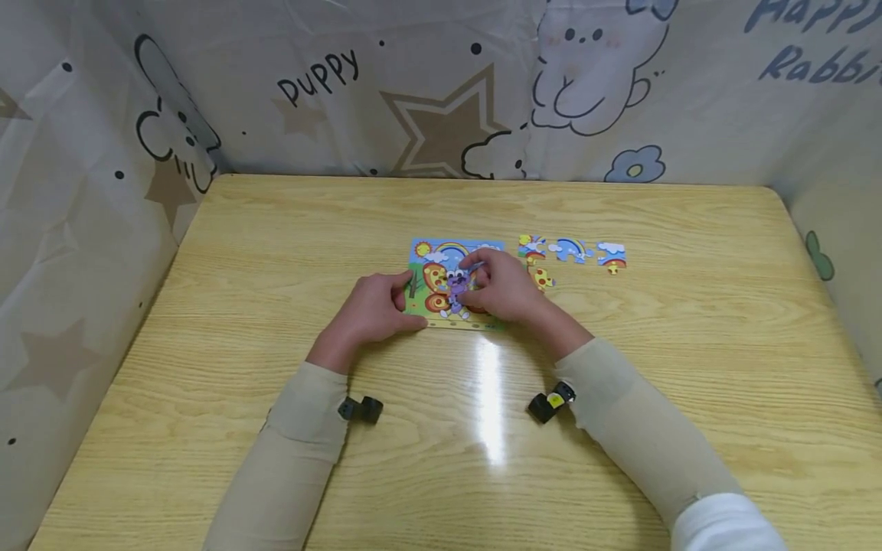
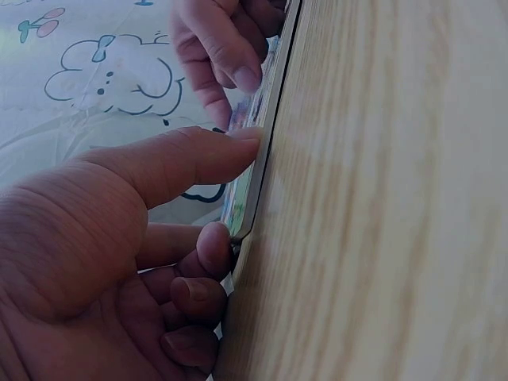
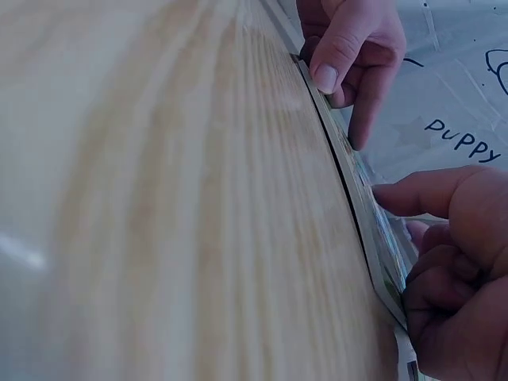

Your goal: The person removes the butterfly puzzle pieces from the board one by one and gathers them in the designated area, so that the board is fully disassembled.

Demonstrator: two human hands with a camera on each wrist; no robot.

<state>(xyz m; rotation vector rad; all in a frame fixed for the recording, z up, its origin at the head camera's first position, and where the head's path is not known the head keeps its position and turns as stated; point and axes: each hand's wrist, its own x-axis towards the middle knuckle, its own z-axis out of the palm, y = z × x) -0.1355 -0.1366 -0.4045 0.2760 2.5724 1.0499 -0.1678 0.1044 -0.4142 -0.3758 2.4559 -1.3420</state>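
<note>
In the head view, a colourful jigsaw puzzle (image 1: 453, 250) in a thin board lies on the table, showing a purple cartoon figure with butterfly wings, a sun and a rainbow. My left hand (image 1: 374, 308) holds its left side, thumb along the front edge and fingers at the side. The left wrist view shows that thumb resting on the board's edge (image 2: 260, 171). Over the right part of the puzzle is my right hand (image 1: 506, 287), thumb and forefinger apart and touching its surface. Between them I see no loose piece. This hand hides the board's right side.
Loose puzzle pieces lie right of the board: a rainbow piece (image 1: 571, 249), a cloud piece (image 1: 612, 252), a sun piece (image 1: 531, 246) and a yellow spotted piece (image 1: 543, 278). The wooden table (image 1: 441, 490) meets a printed cloth (image 1: 331, 138) at its back and sides.
</note>
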